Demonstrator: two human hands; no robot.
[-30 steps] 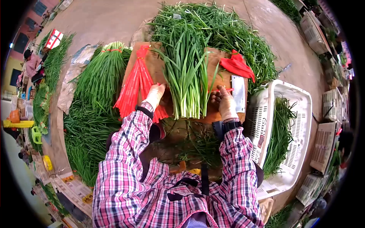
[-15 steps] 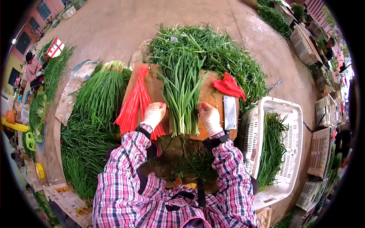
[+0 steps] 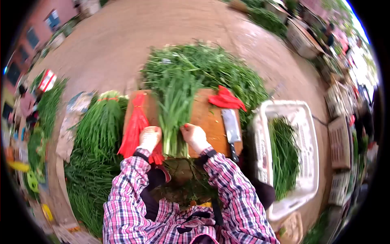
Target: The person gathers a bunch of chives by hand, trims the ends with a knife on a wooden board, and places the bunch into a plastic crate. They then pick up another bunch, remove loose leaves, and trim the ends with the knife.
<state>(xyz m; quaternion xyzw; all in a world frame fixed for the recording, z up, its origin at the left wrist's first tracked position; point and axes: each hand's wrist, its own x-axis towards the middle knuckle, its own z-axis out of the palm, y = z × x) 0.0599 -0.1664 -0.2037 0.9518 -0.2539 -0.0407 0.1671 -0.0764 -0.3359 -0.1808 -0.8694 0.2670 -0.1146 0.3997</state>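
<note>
A loose bunch of garlic chives (image 3: 176, 112) lies on the wooden board (image 3: 207, 118), its pale stem ends toward me. My left hand (image 3: 150, 136), wrapped in light tape or cloth, is closed at the left side of the stems, by the bundle of red plastic strips (image 3: 136, 120). At the right side of the stems, touching or very near them, is my right hand (image 3: 194, 135), its fingers pinched together. Whatever either hand may hold is hidden. Right of them rest a cleaver (image 3: 231, 128) with a black handle and a crumpled red cloth or glove (image 3: 227, 98).
Beyond the board spreads a heap of loose greens (image 3: 219, 61). On the left lie tied bunches (image 3: 99, 126) and more greens (image 3: 87, 183). A white plastic crate (image 3: 306, 162) with greens inside stands at the right. Another person (image 3: 27, 103) sits far left.
My right hand has moved left to the stems, closer to my left hand. The view has shifted and turned, and the cleaver's black handle now shows.
</note>
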